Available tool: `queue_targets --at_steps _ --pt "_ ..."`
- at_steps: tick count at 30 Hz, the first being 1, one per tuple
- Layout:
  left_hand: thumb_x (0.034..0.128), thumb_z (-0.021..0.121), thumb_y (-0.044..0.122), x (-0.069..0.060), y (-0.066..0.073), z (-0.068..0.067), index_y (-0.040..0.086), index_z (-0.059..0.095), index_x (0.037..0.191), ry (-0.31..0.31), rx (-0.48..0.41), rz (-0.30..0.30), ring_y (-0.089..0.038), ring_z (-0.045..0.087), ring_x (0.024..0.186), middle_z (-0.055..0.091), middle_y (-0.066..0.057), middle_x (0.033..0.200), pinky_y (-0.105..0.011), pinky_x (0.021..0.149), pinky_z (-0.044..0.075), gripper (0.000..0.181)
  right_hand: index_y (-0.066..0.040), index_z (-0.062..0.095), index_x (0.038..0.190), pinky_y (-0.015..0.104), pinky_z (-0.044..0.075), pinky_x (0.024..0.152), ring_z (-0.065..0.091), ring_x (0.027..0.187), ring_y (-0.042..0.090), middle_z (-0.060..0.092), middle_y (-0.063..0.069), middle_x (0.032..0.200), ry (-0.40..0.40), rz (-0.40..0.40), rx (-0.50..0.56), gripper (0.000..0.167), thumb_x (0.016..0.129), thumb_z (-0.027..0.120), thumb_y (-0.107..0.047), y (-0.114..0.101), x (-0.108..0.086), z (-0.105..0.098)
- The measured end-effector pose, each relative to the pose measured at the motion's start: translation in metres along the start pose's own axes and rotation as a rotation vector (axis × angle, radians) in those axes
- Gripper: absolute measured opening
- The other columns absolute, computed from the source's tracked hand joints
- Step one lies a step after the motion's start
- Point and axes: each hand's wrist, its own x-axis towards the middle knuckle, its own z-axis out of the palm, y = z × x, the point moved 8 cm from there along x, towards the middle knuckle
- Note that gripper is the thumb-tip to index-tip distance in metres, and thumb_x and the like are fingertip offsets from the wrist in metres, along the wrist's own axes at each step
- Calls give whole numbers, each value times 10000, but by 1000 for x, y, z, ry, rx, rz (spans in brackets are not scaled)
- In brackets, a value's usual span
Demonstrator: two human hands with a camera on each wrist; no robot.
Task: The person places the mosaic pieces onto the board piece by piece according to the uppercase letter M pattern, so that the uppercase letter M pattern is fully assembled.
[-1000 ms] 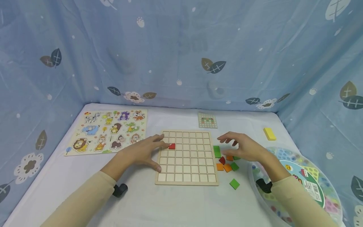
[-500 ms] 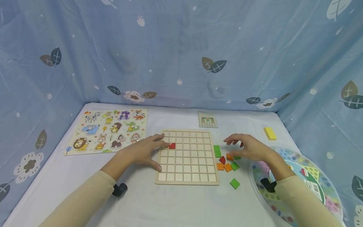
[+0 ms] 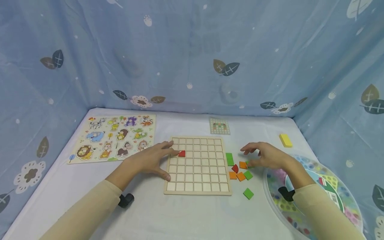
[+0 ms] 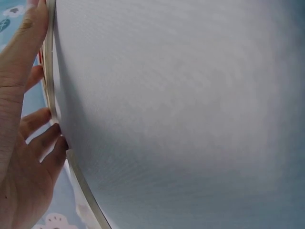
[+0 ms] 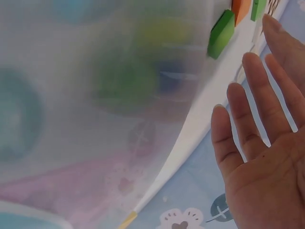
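In the head view, a wooden grid board (image 3: 199,176) lies flat in the middle of the table. My left hand (image 3: 148,162) spreads over its left edge, the thumb at the lower part of the frame. A fingertip touches or nearly touches a red quarter-round tile (image 3: 182,153) in one cell. The left wrist view shows this hand's fingers along a pale edge. Right of the board, my right hand (image 3: 267,156) hovers with relaxed fingers, partly covering a green tile. Loose there are orange tiles (image 3: 241,176), another red quarter-round tile (image 3: 235,168) and green tiles (image 3: 248,175).
A small pattern card (image 3: 219,126) lies behind the board. At the left is an animal puzzle (image 3: 114,140). A yellow block (image 3: 285,140) stands at the back right, and a large round clear container (image 3: 300,216) of colourful pieces lies under the right forearm. One green tile (image 3: 248,193) sits nearer the front.
My right hand has drawn back to the right, away from the board, uncovering more of the orange and green tiles. The left hand and the red tile in the board have stayed put.
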Motion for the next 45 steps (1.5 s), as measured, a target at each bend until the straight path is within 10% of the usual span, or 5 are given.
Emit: queue_targets --at_steps 21,45 --pt "634 798 769 0 -1 0 343 473 1541 10 -14 -5 -375 242 1552 190 -76 1716 -606 1198 311 1053 -116 697 1255 583 486 1000 623 1119 274 701 17 1173 -37 80 8 443 834 835 -107 18 -9 6" --pt "635 772 805 -2 -4 1 370 469 1539 23 -21 9 -363 226 1558 205 -56 1713 -630 1194 299 1047 -99 700 1269 363 574 885 614 1068 252 679 -9 1177 39 -29 103 316 964 734 -176 5 -15 -1"
